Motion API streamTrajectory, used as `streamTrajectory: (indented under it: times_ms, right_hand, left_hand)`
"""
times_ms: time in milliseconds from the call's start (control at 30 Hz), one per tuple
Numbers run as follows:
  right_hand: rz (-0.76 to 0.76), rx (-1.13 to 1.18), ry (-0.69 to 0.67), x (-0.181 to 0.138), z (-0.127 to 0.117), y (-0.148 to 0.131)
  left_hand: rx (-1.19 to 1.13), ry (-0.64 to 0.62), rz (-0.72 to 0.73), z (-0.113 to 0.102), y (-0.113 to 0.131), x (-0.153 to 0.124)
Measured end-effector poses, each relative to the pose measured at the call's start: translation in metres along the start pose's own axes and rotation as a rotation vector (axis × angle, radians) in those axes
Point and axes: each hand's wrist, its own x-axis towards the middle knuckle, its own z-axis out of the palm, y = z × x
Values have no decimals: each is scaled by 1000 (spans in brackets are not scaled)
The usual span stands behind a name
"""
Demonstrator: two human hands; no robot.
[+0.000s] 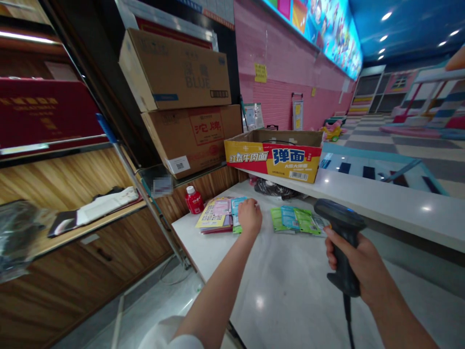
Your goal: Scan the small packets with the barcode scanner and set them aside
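Note:
My right hand (358,264) is wrapped around the grip of a black handheld barcode scanner (341,242), whose cord hangs down. Over the white counter (286,276), my left hand (250,216) has its fingers curled, with their tips partly hidden. Directly beside and partly under that hand lies a blue and green packet (236,206), against printed papers (214,215). Between my hands, several flat green and blue packets (298,219) lie in an overlapping row, the right end close to the scanner. A red bottle with a white cap (194,199) stands behind the papers.
A yellow and red open carton (272,160) rests on the raised white ledge (381,198), with dark cables (274,188) beneath. Two brown cardboard boxes (196,135) are stacked back left. A wooden shelf unit (98,242) and a metal pole (145,194) stand at left.

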Motion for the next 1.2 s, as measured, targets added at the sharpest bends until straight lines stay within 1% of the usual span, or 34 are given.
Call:
streamTrajectory:
  times_ms: [100, 167, 267, 400, 500, 667, 767, 867, 933, 1000, 1067, 1133, 1200]
  right_hand:
    - [22, -14, 11, -3, 4, 0]
    - [25, -13, 13, -4, 6, 0]
    - [36, -24, -6, -6, 8, 0]
    - [37, -22, -6, -7, 9, 0]
    - [44, -25, -3, -9, 11, -1]
    - [39, -84, -26, -11, 12, 0]
    - [56, -125, -87, -12, 16, 3]
    - [54, -149, -150, -16, 23, 10]
    - [67, -185, -225, -19, 29, 17]
    - [93, -254, -326, -22, 34, 24]
    - [110, -343, -410, -26, 39, 30]
    - [113, -415, -458, -29, 43, 32]
    - [113, -454, -482, -32, 45, 32]
  left_hand:
    - [220, 51, -177, -14, -25, 14]
    - [275, 24, -278, -16, -37, 19]
    - [285, -30, -305, -16, -46, 21]
    - [267, -64, -327, -20, -48, 24]
    - [179, -77, -369, -25, -50, 30]
    - [-229, -76, -388, -29, -65, 37]
    - [-470, -52, -375, -27, -75, 23]
    - [-825, 41, -352, -21, -85, -10]
    - [-947, 105, -346, -17, -91, -35]
    - [-990, 150, -353, -13, -97, -57]
    - [-983, 190, -368, -10, -102, -72]
    - [-961, 225, -382, -8, -106, -79]
    - [-946, 237, -383, -7, -110, -80]
